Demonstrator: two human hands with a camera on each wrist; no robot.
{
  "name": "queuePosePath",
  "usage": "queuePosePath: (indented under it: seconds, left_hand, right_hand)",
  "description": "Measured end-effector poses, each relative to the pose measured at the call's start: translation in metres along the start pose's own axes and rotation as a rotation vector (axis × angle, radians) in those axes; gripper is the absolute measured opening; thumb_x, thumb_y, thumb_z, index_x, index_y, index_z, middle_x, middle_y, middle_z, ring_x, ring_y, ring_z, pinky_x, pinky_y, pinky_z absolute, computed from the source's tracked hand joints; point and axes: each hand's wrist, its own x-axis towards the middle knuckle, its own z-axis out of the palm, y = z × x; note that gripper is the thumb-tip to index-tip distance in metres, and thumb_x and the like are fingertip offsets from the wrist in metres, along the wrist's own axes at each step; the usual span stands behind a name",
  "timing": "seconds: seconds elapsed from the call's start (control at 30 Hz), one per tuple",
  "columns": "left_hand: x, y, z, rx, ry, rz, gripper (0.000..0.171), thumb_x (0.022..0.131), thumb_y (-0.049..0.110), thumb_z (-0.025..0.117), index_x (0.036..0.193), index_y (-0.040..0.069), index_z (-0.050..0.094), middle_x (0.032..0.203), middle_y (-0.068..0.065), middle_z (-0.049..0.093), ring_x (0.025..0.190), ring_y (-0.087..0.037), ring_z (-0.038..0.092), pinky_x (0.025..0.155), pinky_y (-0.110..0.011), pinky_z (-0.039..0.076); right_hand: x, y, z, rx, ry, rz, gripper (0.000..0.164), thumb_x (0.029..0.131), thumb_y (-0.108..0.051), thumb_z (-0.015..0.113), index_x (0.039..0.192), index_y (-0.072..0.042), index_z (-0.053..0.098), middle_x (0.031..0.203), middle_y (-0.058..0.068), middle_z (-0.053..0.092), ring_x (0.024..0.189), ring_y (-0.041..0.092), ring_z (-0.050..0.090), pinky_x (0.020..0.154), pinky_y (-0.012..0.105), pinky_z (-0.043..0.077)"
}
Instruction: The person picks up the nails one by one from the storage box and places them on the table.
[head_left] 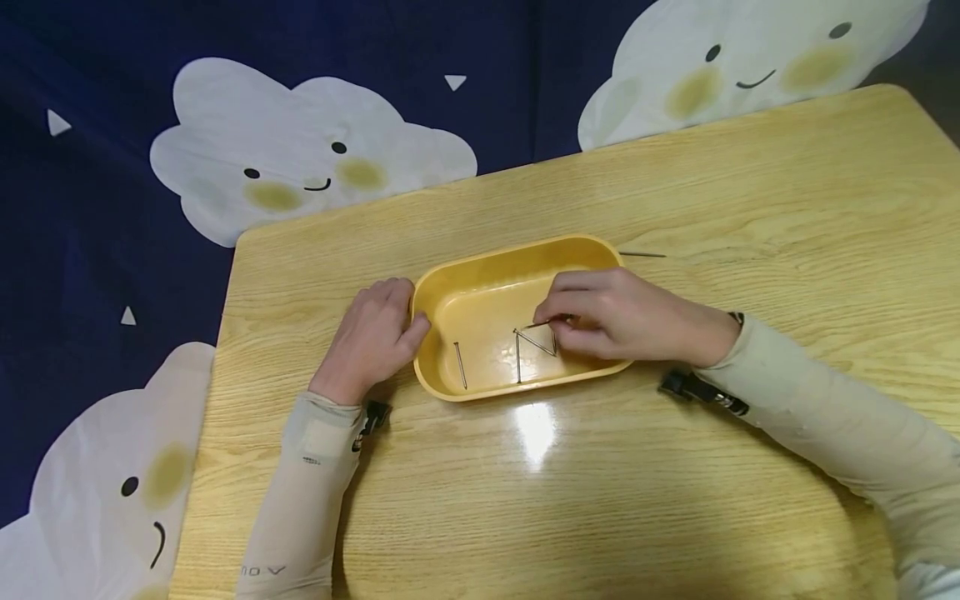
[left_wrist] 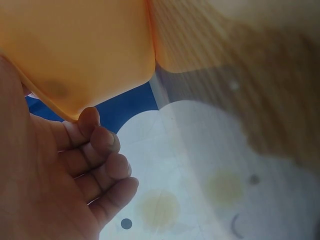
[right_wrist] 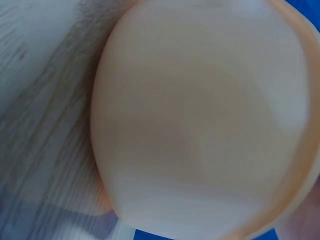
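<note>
A yellow plastic tray (head_left: 480, 262) sits on the table. My left hand (head_left: 375, 337) grips its left end, thumb over the rim and fingers curled along the outside; the left wrist view shows those fingers (left_wrist: 107, 142) against the wall. Over the right part of the tray, my right hand (head_left: 600, 317) pinches a thin nail (head_left: 542, 323) between thumb and fingers. One nail (head_left: 461, 365) lies alone at the tray's left. Nearer the right hand, an upright-looking nail (head_left: 517, 358) and a slanted nail (head_left: 536, 342) meet at one end. The right wrist view shows only the tray's outer wall (right_wrist: 200, 125).
A single nail (head_left: 645, 254) lies on the wooden table (head_left: 787, 250), beyond the tray's right end. Dark straps (head_left: 701, 392) are on both wrists. A dark blue cloth with white clouds (head_left: 315, 158) hangs behind the table.
</note>
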Motion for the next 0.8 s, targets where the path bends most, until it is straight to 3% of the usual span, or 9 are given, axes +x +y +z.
queuePosePath:
  seconds: [0.8]
  left_hand:
    - [0.0,0.0,0.0,0.007,-0.008,-0.004,0.02,0.09,0.026,0.047,0.082,0.007,0.048,0.072,-0.006,0.044,0.068,-0.028,0.043,0.069,-0.039,0.039]
  right_hand:
    - [-0.002,0.004,-0.013,-0.041,0.031,0.009,0.019,0.085,-0.005,0.071,0.102,-0.009,0.076,0.094,0.0,0.073,0.072,0.006,0.062,0.062,0.022,0.054]
